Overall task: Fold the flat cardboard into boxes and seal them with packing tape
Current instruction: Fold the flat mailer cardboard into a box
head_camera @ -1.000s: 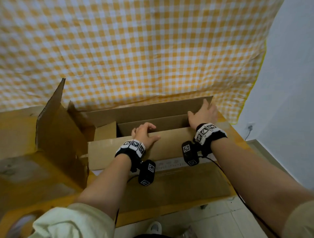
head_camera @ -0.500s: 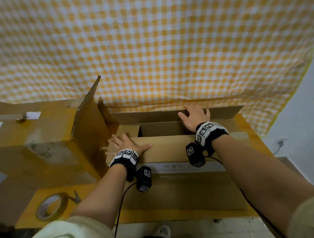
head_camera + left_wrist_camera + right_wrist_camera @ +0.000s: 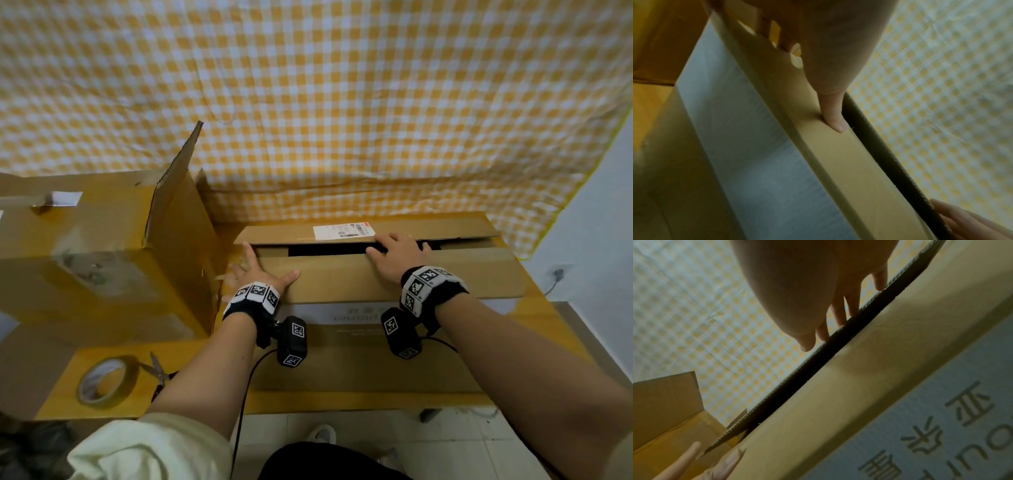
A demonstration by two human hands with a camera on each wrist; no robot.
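Observation:
A brown cardboard box (image 3: 342,356) lies on the table in front of me. Its near flap (image 3: 359,281) is folded flat. The far flap (image 3: 291,234), with a white shipping label (image 3: 343,231), lies almost flat, and a dark gap (image 3: 329,249) runs between the two. My left hand (image 3: 260,274) presses flat on the near flap's left end with fingers spread; in the left wrist view its thumb (image 3: 834,116) pushes by the flap's edge. My right hand (image 3: 394,251) reaches across the gap, and its straight fingers (image 3: 840,318) touch the far flap's edge.
A roll of packing tape (image 3: 106,380) and scissors (image 3: 159,371) lie at the table's front left. A second, larger box (image 3: 85,260) stands at the left with one flap (image 3: 178,185) upright, close to my left hand. A checked cloth (image 3: 342,102) hangs behind.
The far flap has come down from upright to nearly flat under my right hand. My left hand slid left along the near flap and flattened. My head has turned left and down.

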